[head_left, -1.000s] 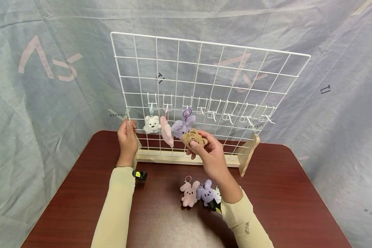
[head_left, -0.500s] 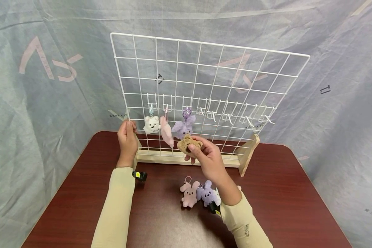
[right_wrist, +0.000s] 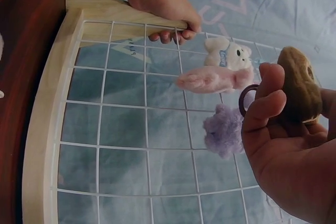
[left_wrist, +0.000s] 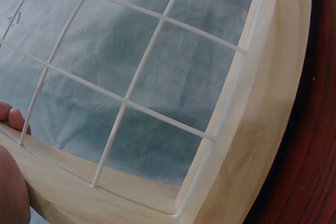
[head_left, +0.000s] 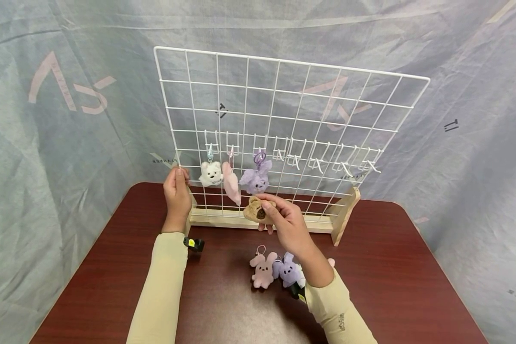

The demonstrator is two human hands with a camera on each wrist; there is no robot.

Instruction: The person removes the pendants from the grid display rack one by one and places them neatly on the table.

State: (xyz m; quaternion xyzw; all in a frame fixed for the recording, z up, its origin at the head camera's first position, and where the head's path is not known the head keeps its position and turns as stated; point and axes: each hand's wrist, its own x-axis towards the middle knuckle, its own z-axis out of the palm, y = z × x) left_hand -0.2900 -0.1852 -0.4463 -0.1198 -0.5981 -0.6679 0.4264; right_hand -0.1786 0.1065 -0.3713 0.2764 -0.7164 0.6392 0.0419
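My right hand (head_left: 290, 224) pinches a brown plush bear keychain (head_left: 252, 210) between thumb and fingers, in front of the lower part of the white wire grid rack (head_left: 279, 60). A dark ring (right_wrist: 243, 100) sticks out by the fingers in the right wrist view. Just above the bear hangs a purple plush bunny (head_left: 257, 180). To its left hang a pink plush (head_left: 231, 184), turned sideways, and a white plush bear (head_left: 211, 173). My left hand (head_left: 177, 193) grips the rack's left side, around its wooden upright (left_wrist: 257, 93).
On the table (head_left: 223, 296) lie a pink plush bunny (head_left: 263, 273) and a purple plush bunny (head_left: 288, 271). A white plush beside them is mostly hidden by my right wrist. Several bare hooks (head_left: 316, 164) line the right of the rack. Its wooden base (head_left: 228, 220) crosses behind my right hand.
My right hand has shifted down and slightly left with the brown bear, tilting it; the hanging purple bunny is no longer overlapped by it. The left hand stays on the rack.
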